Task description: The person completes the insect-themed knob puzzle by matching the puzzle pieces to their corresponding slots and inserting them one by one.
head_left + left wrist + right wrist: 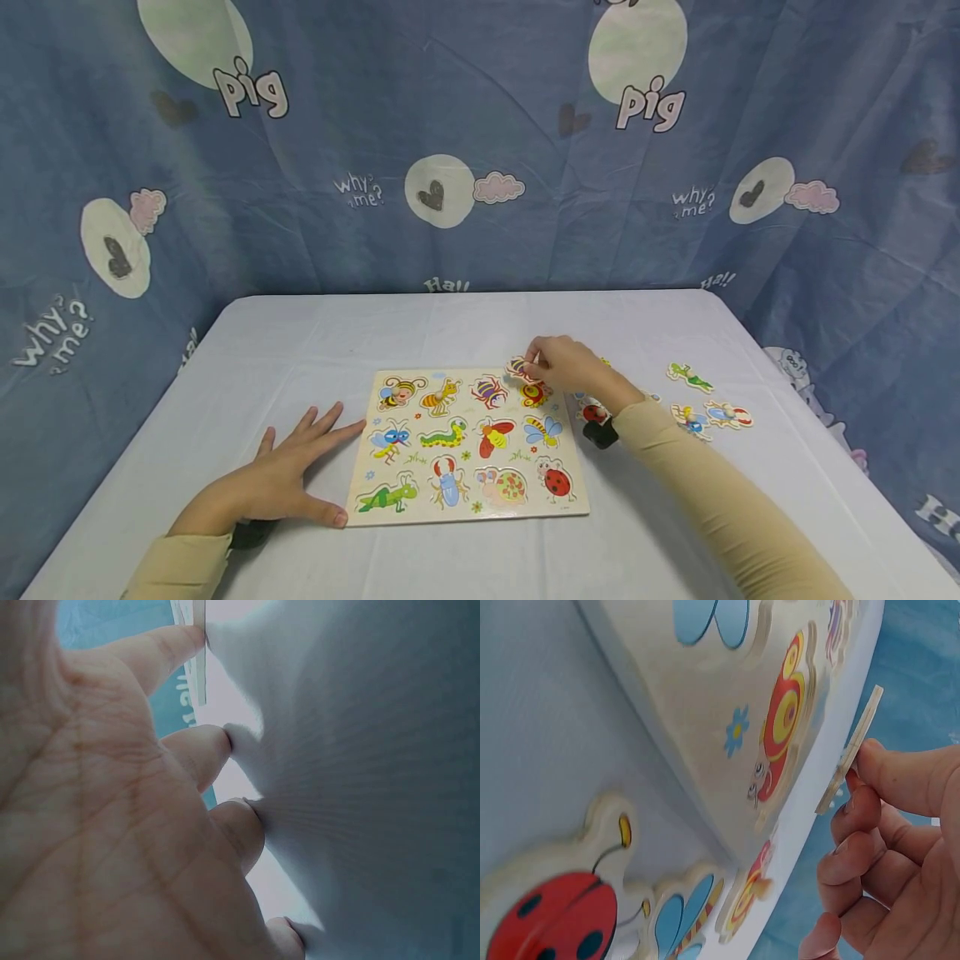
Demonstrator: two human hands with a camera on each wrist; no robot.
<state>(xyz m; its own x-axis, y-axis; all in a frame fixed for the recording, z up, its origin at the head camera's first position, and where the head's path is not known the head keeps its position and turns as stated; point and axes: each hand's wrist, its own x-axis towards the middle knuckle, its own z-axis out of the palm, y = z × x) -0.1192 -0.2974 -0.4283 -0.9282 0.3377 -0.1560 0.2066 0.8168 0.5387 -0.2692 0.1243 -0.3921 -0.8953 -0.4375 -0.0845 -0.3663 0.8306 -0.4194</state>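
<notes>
With right hand [567,365], pinching a purple-striped wooden spider piece [515,367] near the far edge of a rectangular cream wooden board [427,517]. With left hand [279,477] spread, touching its left side.

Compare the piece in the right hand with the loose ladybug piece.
The striped bug piece is held up in the right hand; the ladybug piece lies on the table.
The striped bug piece has a banded body; the ladybug piece is red with dark spots.
In the right wrist view, the striped bug piece shows edge-on, the ladybug piece face up.
Both are cutouts.
</notes>
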